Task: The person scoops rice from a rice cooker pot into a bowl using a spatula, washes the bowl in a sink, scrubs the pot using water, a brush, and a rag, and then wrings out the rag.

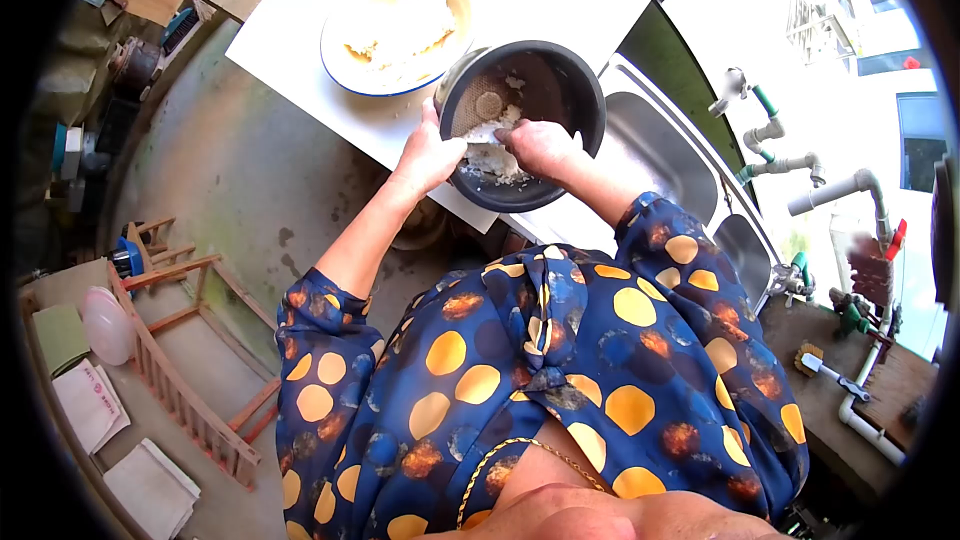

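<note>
Left hand [432, 152] grips the round, honeycomb-textured pot [590, 90] at 9 o'clock, over the surface [290, 52] edge; right hand [545, 148] is at clumpy white rice [490, 160], grip unclear; enamel-like bowl [345, 78] at 10.

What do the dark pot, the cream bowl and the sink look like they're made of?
The dark pot is probably coated metal: dull grey rim, brownish inside. The cream bowl may be enamelled metal, being smooth with a blue edge. The sink looks like stainless steel, grey and softly shiny.
</note>
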A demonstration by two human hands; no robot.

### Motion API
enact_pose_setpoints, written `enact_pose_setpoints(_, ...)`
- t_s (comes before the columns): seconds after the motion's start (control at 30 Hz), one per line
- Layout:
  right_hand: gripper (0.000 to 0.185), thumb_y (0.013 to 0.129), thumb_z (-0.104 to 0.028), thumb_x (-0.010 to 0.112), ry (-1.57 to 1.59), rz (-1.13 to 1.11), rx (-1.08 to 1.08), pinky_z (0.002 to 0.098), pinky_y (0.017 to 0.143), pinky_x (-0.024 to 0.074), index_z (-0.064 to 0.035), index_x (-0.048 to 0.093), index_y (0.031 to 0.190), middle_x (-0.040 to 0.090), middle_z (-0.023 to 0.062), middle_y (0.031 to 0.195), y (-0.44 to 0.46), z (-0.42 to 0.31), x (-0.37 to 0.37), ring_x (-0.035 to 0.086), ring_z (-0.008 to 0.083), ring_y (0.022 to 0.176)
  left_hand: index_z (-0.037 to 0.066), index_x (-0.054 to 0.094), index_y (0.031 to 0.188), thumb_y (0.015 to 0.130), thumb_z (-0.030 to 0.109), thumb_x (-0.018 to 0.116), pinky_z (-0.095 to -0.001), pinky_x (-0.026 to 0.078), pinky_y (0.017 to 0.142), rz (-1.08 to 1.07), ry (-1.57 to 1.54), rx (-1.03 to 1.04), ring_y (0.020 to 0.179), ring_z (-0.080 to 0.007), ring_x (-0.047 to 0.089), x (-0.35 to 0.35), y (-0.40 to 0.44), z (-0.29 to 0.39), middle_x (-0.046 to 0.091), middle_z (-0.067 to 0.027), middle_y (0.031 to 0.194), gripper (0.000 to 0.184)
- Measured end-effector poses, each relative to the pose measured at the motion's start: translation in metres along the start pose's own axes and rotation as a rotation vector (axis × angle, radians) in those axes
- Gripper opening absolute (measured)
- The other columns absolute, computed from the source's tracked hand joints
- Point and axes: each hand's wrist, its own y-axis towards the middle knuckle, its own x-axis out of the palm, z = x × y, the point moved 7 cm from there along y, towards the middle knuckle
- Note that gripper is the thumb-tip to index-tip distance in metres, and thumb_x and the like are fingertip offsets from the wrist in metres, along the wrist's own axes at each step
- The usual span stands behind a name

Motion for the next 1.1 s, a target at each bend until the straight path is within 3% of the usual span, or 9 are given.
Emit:
enact_pose_setpoints(0.23,0.044,0.080,-0.009,0.047,0.030,0.500,0.273,0.0404,0.071,0.0497,-0.0223,0.049,0.122,0.054,0.0168,0.096,-0.024,0.048,-0.066,0.060,0.0316,0.081,0.000,0.023,0.128,0.069,0.016,0.053,-0.0389,0.045,0.083,-0.025,-0.027,-0.015,0.094,-0.0381,0.058,0.007,0.003,-0.008,0.058,-0.0276,0.097,0.068)
enact_pose_setpoints(0.5,0.033,0.080,-0.013,0.049,-0.045,-0.197,0.177,0.0411,0.073,0.0516,-0.0141,0.056,0.112,0.056,0.0142,0.094,-0.006,0.048,0.010,0.062,0.0326,0.083,0.000,0.021,0.128,0.071,0.016,0.054,-0.0379,0.048,0.078,0.017,-0.025,-0.135,0.087,-0.0334,0.060,0.001,-0.006,0.000,0.059,-0.0247,0.095,0.068)
enact_pose_setpoints(0.57,0.035,0.082,-0.009,0.047,-0.149,0.241,0.227,0.0422,0.070,0.0503,-0.0222,0.053,0.113,0.052,0.0139,0.097,-0.025,0.039,-0.043,0.059,0.0307,0.084,0.000,0.025,0.124,0.072,0.014,0.053,-0.0379,0.046,0.080,0.049,-0.128,-0.112,0.089,-0.0321,0.060,0.002,-0.004,-0.011,0.058,-0.0233,0.097,0.061)
enact_pose_setpoints(0.6,0.036,0.082,-0.009,0.047,-0.166,0.348,0.195,0.0416,0.071,0.0500,-0.0242,0.051,0.115,0.050,0.0126,0.099,-0.032,0.030,-0.069,0.058,0.0294,0.086,0.001,0.020,0.135,0.071,0.007,0.049,-0.0292,0.051,0.052,-0.006,-0.198,-0.140,0.067,-0.0172,0.058,0.005,-0.002,-0.015,0.055,-0.0137,0.092,0.071)
enact_pose_setpoints(0.7,0.037,0.084,-0.011,0.046,-0.207,0.588,0.067,0.0408,0.072,0.0497,-0.0242,0.047,0.118,0.047,0.0107,0.099,-0.033,0.026,-0.094,0.055,0.0277,0.088,0.002,0.026,0.126,0.071,0.005,0.048,-0.0350,0.054,0.048,-0.037,-0.404,-0.215,0.066,-0.0205,0.060,0.007,-0.009,-0.001,0.052,-0.0145,0.091,0.059)
enact_pose_setpoints(0.73,0.037,0.084,-0.011,0.045,-0.285,0.536,0.084,0.0403,0.070,0.0501,-0.0225,0.047,0.119,0.048,0.0107,0.098,-0.019,0.034,-0.091,0.055,0.0280,0.086,0.001,0.024,0.117,0.073,0.006,0.050,-0.0341,0.053,0.038,-0.042,-0.420,-0.185,0.064,-0.0278,0.061,0.008,-0.007,-0.002,0.052,-0.0214,0.095,0.052)
enact_pose_setpoints(0.83,0.033,0.083,-0.012,0.046,-0.342,0.486,0.112,0.0397,0.067,0.0512,-0.0160,0.051,0.116,0.049,0.0116,0.098,-0.003,0.047,-0.075,0.058,0.0310,0.081,0.001,0.024,0.116,0.073,0.007,0.050,-0.0355,0.053,0.040,-0.003,-0.388,-0.211,0.066,-0.0289,0.062,0.011,-0.005,-0.005,0.052,-0.0219,0.095,0.051)
enact_pose_setpoints(0.97,0.025,0.082,-0.011,0.048,-0.092,0.019,0.395,0.0402,0.074,0.0508,-0.0127,0.063,0.102,0.059,0.0152,0.100,0.012,0.072,-0.011,0.062,0.0327,0.090,-0.001,0.024,0.116,0.073,0.010,0.052,-0.0341,0.053,0.043,0.078,-0.256,-0.147,0.068,-0.0273,0.061,0.012,-0.010,0.002,0.054,-0.0208,0.093,0.052)
enact_pose_setpoints(1.1,0.024,0.083,-0.014,0.048,0.091,-0.094,0.192,0.0398,0.076,0.0491,-0.0113,0.062,0.102,0.063,0.0164,0.094,0.018,0.062,0.007,0.061,0.0317,0.090,0.001,0.027,0.119,0.074,0.011,0.051,-0.0349,0.053,0.054,0.096,-0.318,-0.142,0.074,-0.0281,0.061,0.009,-0.013,-0.014,0.057,-0.0210,0.093,0.052)
